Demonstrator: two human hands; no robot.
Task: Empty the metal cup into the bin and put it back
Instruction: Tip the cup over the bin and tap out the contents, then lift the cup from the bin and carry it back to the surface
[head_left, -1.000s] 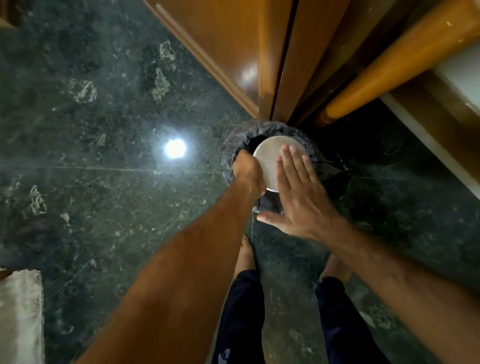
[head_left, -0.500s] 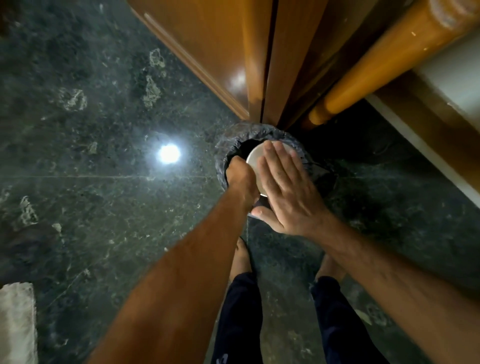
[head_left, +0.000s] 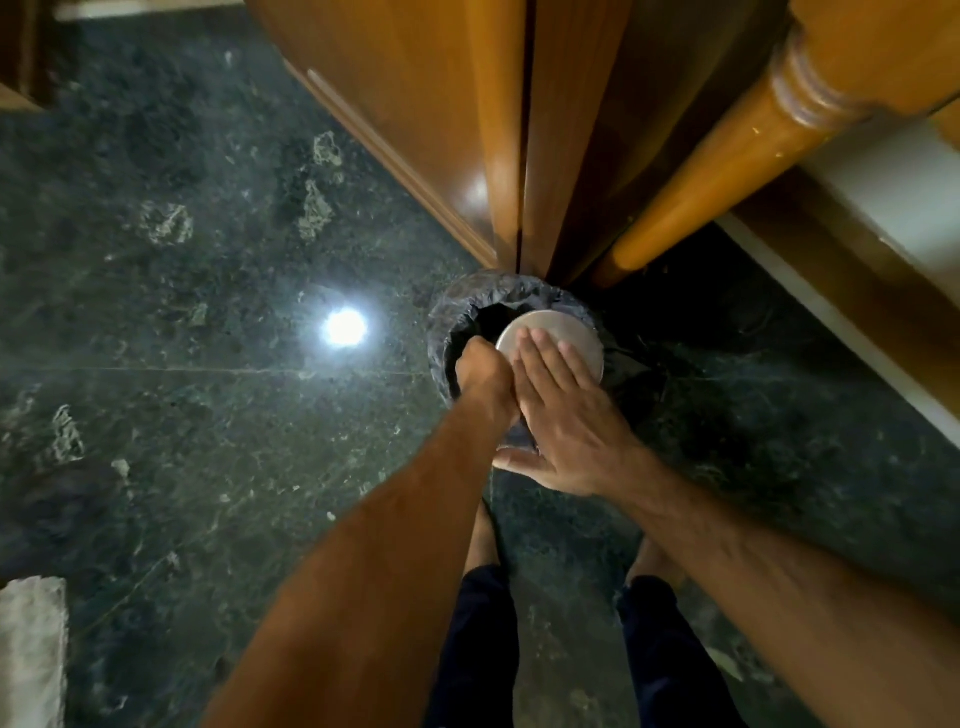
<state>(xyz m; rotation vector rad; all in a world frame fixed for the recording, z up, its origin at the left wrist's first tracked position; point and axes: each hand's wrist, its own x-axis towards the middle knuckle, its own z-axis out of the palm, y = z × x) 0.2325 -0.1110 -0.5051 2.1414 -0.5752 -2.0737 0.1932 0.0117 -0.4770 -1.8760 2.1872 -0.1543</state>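
The metal cup (head_left: 563, 338) is hanging upside down over the mouth of the bin (head_left: 452, 317), its flat round base facing up at us and its opening, as we are judging it, pointing down into the black liner. We are gripping it at its left side with our left hand (head_left: 483, 376), which is curled closed on the cup's wall; the fingers themselves are hidden under the knuckles. Our right hand (head_left: 563, 410) is lying flat and spread on the upturned base, fingers together and pointing away from us, palm pressing or tapping the metal, though we cannot tell how firmly it is touching. The bin is standing on the dark stone floor (head_left: 208, 415), tucked against the corner of the wooden cabinet (head_left: 415, 104) and beside a turned wooden leg (head_left: 727, 171).

The cup's long axis is running straight down, mouth below base, so we are judging that the emptying is under way. The left hand is the one carrying it, so lifting and righting the cup is falling to that hand.
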